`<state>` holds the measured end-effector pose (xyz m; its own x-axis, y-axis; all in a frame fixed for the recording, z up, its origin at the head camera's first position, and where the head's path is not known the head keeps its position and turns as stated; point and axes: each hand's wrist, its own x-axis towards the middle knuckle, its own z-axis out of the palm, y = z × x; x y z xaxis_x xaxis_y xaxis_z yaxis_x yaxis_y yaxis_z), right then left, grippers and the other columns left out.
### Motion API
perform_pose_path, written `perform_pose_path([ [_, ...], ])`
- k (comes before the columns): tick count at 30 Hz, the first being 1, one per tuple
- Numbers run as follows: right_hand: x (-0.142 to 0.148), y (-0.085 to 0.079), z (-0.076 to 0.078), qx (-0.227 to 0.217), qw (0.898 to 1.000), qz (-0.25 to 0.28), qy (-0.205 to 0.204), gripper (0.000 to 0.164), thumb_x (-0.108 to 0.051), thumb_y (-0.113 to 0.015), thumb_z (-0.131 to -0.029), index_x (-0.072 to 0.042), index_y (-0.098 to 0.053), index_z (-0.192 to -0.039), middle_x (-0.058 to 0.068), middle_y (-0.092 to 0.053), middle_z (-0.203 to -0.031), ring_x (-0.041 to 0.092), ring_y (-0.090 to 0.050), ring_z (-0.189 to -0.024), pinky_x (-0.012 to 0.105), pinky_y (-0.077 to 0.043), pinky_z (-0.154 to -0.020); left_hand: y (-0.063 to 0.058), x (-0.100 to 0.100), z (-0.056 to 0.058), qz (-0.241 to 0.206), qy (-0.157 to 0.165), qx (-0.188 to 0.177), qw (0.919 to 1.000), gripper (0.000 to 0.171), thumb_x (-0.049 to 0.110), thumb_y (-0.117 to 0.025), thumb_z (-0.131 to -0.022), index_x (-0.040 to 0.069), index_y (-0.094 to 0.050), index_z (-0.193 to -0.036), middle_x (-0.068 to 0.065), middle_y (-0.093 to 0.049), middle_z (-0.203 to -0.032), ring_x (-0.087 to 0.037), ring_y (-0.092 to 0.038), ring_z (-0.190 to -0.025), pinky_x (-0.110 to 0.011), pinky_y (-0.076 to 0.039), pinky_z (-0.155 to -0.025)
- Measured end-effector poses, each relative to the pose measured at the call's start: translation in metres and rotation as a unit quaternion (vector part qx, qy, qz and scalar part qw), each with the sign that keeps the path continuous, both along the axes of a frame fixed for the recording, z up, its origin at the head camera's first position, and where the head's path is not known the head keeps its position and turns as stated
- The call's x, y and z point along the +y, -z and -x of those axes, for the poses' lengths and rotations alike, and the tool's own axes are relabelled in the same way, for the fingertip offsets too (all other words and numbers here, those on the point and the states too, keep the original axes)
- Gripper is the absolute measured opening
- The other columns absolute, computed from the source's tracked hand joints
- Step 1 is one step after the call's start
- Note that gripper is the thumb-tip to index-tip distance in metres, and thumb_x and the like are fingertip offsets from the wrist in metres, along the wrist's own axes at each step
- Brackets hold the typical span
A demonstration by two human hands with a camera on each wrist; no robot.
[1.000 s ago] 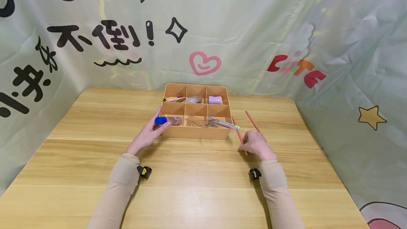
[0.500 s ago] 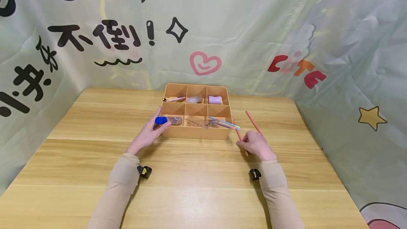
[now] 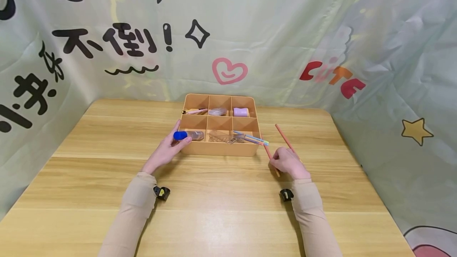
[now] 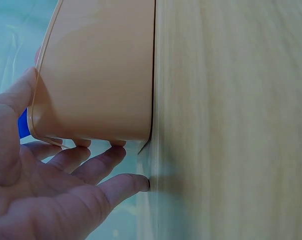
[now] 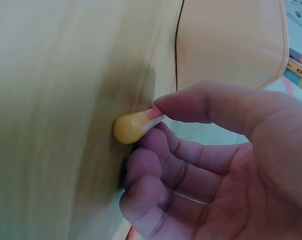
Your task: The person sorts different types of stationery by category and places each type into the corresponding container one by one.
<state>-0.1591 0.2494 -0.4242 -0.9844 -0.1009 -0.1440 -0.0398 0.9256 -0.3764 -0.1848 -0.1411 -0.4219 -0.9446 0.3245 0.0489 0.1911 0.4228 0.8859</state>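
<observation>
A tan compartment box (image 3: 219,149) stands at the back middle of the table. My left hand (image 3: 166,150) holds its front left corner, thumb on the rim and fingers against the side wall. In the left wrist view, the fingertips partly disappear behind that wall (image 4: 98,70). My right hand (image 3: 290,163) pinches a red pencil (image 3: 267,152) beside the box's front right corner. The pencil's rounded yellow end (image 5: 129,129) points down close to the tabletop in the right wrist view. A second red pencil (image 3: 284,136) lies just beyond the right hand, which partly covers it.
The box holds a clear bottle with a blue cap (image 3: 192,135), a purple cylinder (image 3: 241,112), a pink slender item (image 3: 197,111) and clear plastic pieces (image 3: 220,136). Several coloured pencils (image 3: 255,139) jut over its right front edge. A printed cloth (image 3: 271,31) hangs behind the table.
The pinched pencil has shifted slightly towards me, its far end now lower beside the box. My right fingers have moved a little along with it. The left hand and box stay put.
</observation>
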Motion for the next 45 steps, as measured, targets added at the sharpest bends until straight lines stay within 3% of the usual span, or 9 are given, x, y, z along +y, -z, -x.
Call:
perform_pose_path([
  [3, 0.0, 0.0, 0.0, -0.005, 1.0, 0.003, 0.003, 0.016, -0.011, -0.063, -0.08, -0.008, -0.067, -0.065, -0.002, -0.057, -0.053, 0.012, -0.047, -0.05, 0.026, -0.04, -0.049, -0.013, 0.002, -0.007, 0.003, 0.001, -0.002, 1.0, 0.078, 0.024, -0.051, -0.1, 0.006, 0.001, -0.154, -0.039, -0.027, -0.144, -0.046, -0.035, -0.129, -0.057, -0.029, -0.109],
  [8, 0.0, 0.0, -0.001, -0.006, 1.0, 0.017, 0.001, 0.013, -0.012, -0.064, -0.082, -0.006, -0.067, -0.07, -0.001, -0.058, -0.054, 0.012, -0.048, -0.05, 0.025, -0.041, -0.048, -0.014, 0.002, -0.008, 0.003, 0.0, -0.003, 1.0, 0.076, 0.023, -0.051, -0.1, 0.005, 0.0, -0.154, -0.039, -0.028, -0.144, -0.045, -0.036, -0.129, -0.055, -0.029, -0.109],
  [16, 0.002, 0.003, 0.002, -0.029, 0.996, 0.082, 0.024, 0.012, -0.01, -0.062, -0.086, -0.002, -0.066, -0.078, 0.004, -0.063, -0.057, 0.012, -0.054, -0.049, 0.023, -0.047, -0.046, 0.018, -0.004, 0.008, -0.002, -0.003, -0.001, 1.0, 0.081, 0.038, -0.053, -0.098, 0.019, 0.001, -0.155, -0.035, -0.028, -0.147, -0.042, -0.035, -0.13, -0.056, -0.028, -0.11],
  [19, 0.002, 0.003, 0.002, -0.024, 0.994, 0.108, 0.023, 0.013, -0.01, -0.06, -0.086, -0.001, -0.066, -0.079, 0.004, -0.062, -0.06, 0.012, -0.052, -0.05, 0.023, -0.045, -0.046, 0.021, -0.004, 0.01, 0.0, -0.003, 0.002, 1.0, 0.082, 0.04, -0.053, -0.097, 0.02, 0.001, -0.156, -0.034, -0.029, -0.147, -0.041, -0.036, -0.13, -0.055, -0.029, -0.109],
  [25, 0.0, 0.0, 0.005, 0.021, 0.987, 0.157, -0.006, 0.012, -0.007, -0.059, -0.083, 0.002, -0.067, -0.079, 0.005, -0.06, -0.063, 0.012, -0.044, -0.051, 0.022, -0.035, -0.045, 0.003, -0.001, 0.001, -0.009, 0.001, -0.004, 0.9999, 0.08, 0.032, -0.053, -0.099, 0.01, -0.001, -0.155, -0.036, -0.031, -0.144, -0.042, -0.037, -0.129, -0.055, -0.029, -0.109],
  [31, -0.001, -0.005, 0.007, 0.05, 0.98, 0.19, -0.021, 0.012, -0.005, -0.058, -0.085, 0.004, -0.067, -0.084, 0.004, -0.06, -0.063, 0.01, -0.042, -0.05, 0.021, -0.033, -0.044, -0.016, 0.002, -0.009, -0.003, -0.001, -0.006, 1.0, 0.076, 0.024, -0.051, -0.1, 0.005, -0.001, -0.155, -0.038, -0.03, -0.143, -0.044, -0.036, -0.129, -0.055, -0.029, -0.109],
  [45, -0.005, -0.005, 0.007, 0.068, 0.973, 0.218, -0.006, 0.007, -0.005, -0.061, -0.084, 0.0, -0.064, -0.085, 0.005, -0.06, -0.069, 0.01, -0.047, -0.056, 0.021, -0.037, -0.048, -0.014, 0.001, -0.01, 0.0, -0.005, -0.008, 1.0, 0.076, 0.027, -0.051, -0.1, 0.008, -0.002, -0.155, -0.038, -0.026, -0.146, -0.045, -0.034, -0.13, -0.056, -0.027, -0.11],
])
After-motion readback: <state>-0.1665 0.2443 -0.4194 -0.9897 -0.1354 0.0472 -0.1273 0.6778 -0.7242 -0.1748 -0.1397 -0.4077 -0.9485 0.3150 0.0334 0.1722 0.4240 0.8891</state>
